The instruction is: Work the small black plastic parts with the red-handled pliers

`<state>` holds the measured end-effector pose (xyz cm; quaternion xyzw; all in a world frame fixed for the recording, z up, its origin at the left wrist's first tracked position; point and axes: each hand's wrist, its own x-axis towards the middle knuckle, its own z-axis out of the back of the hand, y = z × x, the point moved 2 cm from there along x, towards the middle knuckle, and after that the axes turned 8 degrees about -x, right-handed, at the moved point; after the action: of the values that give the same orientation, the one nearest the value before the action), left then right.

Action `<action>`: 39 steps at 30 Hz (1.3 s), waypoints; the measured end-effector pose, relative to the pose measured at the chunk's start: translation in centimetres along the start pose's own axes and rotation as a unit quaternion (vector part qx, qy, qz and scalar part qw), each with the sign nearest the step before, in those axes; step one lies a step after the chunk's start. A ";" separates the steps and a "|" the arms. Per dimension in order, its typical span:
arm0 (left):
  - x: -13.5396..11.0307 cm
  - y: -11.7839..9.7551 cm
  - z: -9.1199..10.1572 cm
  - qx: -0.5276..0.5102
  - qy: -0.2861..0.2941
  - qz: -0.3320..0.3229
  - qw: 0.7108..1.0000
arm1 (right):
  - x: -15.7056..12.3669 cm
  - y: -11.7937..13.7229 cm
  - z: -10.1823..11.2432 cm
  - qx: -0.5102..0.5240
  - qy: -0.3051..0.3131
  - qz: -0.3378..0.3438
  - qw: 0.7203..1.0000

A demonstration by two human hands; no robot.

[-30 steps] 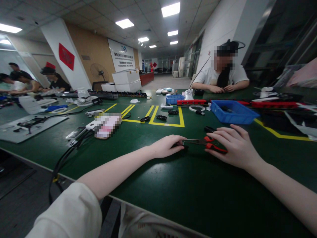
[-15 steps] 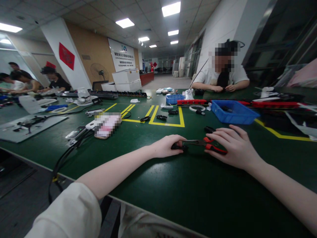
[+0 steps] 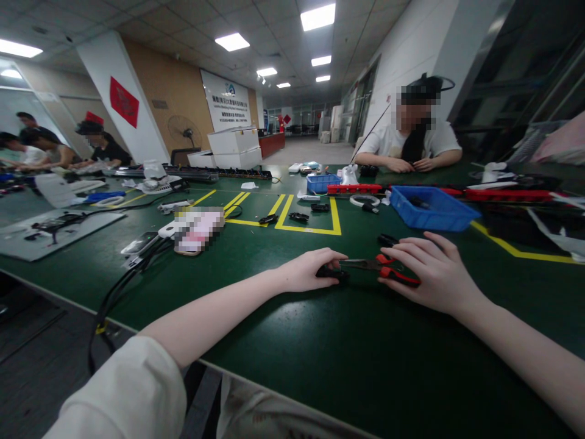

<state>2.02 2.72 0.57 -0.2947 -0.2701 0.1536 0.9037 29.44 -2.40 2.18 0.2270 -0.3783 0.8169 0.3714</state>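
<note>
My left hand rests on the green table, fingers curled around a small black part. My right hand grips the red-handled pliers, fingers wrapped over the handles. The pliers' metal jaws point left and meet the black part at my left fingertips. Another small black piece lies just beyond my right hand.
A blue bin stands behind my right hand, a smaller blue bin farther back. Yellow tape lines frame black parts mid-table. Black cables hang over the left edge. A person works across the table; others sit far left.
My left hand has shifted slightly, showing more of the black part under its fingertips at the pliers' jaws. My right hand has stayed on the pliers' handles.
</note>
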 end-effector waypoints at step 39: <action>0.0 -1.0 0.6 0.130 0.014 0.048 0.990 | -0.4 -0.4 -0.1 0.012 0.019 -0.004 1.000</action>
<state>1.81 2.19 1.59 -0.1891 -0.2209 0.2268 0.9295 29.94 -2.32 2.06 0.2174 -0.3604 0.8241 0.3791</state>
